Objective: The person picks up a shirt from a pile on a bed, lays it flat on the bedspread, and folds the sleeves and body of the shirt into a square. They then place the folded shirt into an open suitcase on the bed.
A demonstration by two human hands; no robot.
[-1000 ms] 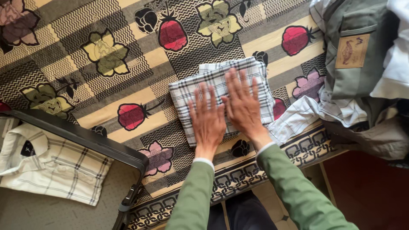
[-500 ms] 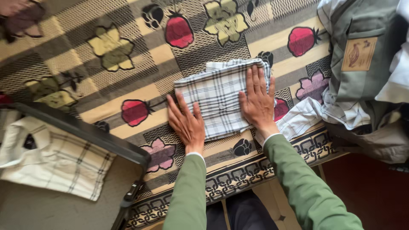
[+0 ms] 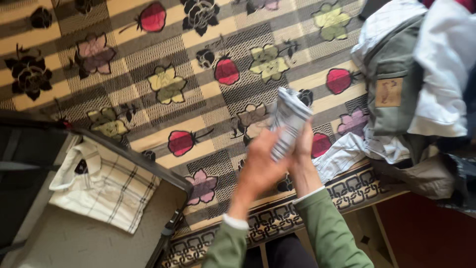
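Near the middle of the frame, both hands had the folded plaid shirt [image 3: 288, 121] lifted clear of the flowered bedspread [image 3: 148, 54]. The left hand [image 3: 260, 166] was closed against the near side of the bundle and the right hand [image 3: 301, 156] pressed on the far side, so the shirt stood on edge, sandwiched between them. Motion blur smeared the fingers, so how far they wrapped round the cloth could not be told.

At lower left lay an open suitcase [image 3: 163, 173] with another folded plaid shirt [image 3: 106, 186] already resting inside it. At the right edge sat a loose heap of clothes [image 3: 411, 89], with a green garment and white cloth on top and a striped shirt trailing from beneath toward the hands.

By my reading, the step in hand was carrying the folded shirt, and it would go best with even pressure from both palms, so that the layers did not slide or fan open. Keeping the fold line low and the loose edges up would help the bundle hold its shape. A grip nearer the middle than the corners would stop the ends sagging. Any setting-down should be flat and square, with the hands slipping out sideways rather than pulling upward, which could drag the top layer loose.
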